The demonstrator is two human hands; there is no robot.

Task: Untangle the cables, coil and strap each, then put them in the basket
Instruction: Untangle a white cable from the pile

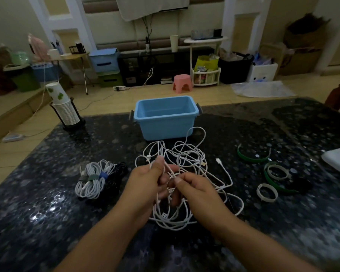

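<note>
White tangled cables (186, 173) lie on the dark worktop (47, 213) just in front of the blue basket (166, 116). Left hand (147, 179) and right hand (194, 190) each pinch strands, grips clamped on them. Strapped coils (94, 178) sit left of the basket; green straps (252, 157) right.

No legible text anywhere.

Dim room (pink stool (182, 83)), tiled floor (106, 99)
</note>
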